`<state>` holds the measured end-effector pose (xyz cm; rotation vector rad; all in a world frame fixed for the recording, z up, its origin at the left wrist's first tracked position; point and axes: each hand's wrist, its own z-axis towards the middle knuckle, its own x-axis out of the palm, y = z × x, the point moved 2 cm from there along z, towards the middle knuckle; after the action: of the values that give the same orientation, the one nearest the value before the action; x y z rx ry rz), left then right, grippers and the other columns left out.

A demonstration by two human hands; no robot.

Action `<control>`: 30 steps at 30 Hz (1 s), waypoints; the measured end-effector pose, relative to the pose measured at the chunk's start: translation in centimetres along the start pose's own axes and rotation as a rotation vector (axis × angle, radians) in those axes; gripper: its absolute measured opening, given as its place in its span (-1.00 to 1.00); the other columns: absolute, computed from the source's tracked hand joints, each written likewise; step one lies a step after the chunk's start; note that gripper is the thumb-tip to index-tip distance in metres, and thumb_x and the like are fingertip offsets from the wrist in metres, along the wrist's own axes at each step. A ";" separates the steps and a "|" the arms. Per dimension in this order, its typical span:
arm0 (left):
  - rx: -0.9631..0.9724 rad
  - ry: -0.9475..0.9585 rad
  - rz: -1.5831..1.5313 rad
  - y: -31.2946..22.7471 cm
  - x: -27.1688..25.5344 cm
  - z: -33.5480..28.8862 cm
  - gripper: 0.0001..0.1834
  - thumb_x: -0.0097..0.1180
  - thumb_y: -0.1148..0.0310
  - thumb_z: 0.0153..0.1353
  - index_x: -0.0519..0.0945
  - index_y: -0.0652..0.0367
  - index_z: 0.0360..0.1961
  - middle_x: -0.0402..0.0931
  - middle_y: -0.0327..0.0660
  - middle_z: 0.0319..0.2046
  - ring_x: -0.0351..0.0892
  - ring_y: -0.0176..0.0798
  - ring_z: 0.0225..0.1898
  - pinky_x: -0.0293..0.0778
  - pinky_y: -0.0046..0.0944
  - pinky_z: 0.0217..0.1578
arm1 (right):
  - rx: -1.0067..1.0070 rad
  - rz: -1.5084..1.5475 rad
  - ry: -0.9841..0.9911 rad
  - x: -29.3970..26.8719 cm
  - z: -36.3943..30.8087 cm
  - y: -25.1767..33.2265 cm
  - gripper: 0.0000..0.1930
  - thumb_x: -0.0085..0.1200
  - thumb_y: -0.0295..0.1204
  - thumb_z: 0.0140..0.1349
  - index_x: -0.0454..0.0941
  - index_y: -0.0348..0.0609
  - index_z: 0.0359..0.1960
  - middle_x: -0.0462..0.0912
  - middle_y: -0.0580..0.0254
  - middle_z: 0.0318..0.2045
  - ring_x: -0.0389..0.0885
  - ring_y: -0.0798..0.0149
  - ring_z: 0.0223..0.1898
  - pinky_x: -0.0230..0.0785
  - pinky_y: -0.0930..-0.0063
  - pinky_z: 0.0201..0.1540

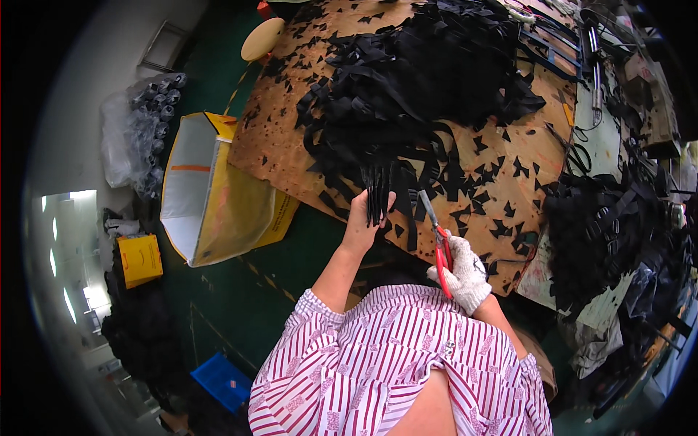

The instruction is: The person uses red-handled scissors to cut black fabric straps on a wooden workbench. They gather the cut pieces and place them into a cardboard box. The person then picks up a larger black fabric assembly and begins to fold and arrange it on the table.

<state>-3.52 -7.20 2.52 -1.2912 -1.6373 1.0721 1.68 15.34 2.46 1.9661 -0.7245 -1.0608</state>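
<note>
Closed around a bundle of black webbing straps [377,192] is my bare left hand [360,218], at the near edge of the wooden table [280,156]. The strap ends stick up side by side out of my fingers. My right hand [464,270] wears a white knit glove and grips red-handled scissors [442,254], whose metal blades point up and left, a short way right of the straps. Beyond both hands lies a large heap of black straps [436,65]. Small black fabric offcuts [502,229] are scattered over the tabletop.
Left of the table stands a yellow and white open bag [193,196]. A blue plastic item [222,381] and a yellow box [139,260] sit at lower left. A round stool [262,39] is by the far left edge. More black straps [592,232] pile at right.
</note>
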 end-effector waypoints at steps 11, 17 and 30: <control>-0.041 0.098 0.054 0.2 3.2 -1.3 -0.75 0.12 0.27 0.22 0.43 0.15 -0.52 0.26 -0.43 -0.65 0.23 -0.56 -0.65 0.15 -0.50 -0.70 | 0.068 0.068 -0.049 -0.1 -0.8 0.9 -0.29 0.34 -0.23 -0.15 0.27 -0.19 0.04 0.52 0.04 -0.28 0.53 0.04 -0.26 0.36 0.25 -0.17; -0.063 0.079 0.043 0.3 4.3 -1.6 -0.78 0.09 0.35 0.24 0.40 0.07 -0.55 0.23 -0.50 -0.69 0.19 -0.63 -0.69 0.12 -0.54 -0.71 | 0.122 0.283 -0.095 1.2 -1.5 -0.5 -0.43 0.31 -0.38 -0.08 0.29 -0.25 -0.05 0.46 0.15 -0.35 0.47 0.23 -0.35 0.35 0.36 -0.21; 0.071 0.109 0.076 1.5 4.0 -2.3 -0.82 0.07 0.38 0.24 0.44 0.15 -0.49 0.33 -0.45 -0.66 0.30 -0.61 -0.64 0.22 -0.54 -0.63 | 0.146 0.218 -0.070 0.6 -1.0 0.5 -0.51 0.23 -0.35 -0.01 0.30 -0.24 -0.08 0.47 0.14 -0.37 0.47 0.24 -0.37 0.34 0.36 -0.24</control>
<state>-1.65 -2.70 2.18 -1.3500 -1.4676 1.0759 2.78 14.92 2.97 1.9258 -1.0552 -0.9717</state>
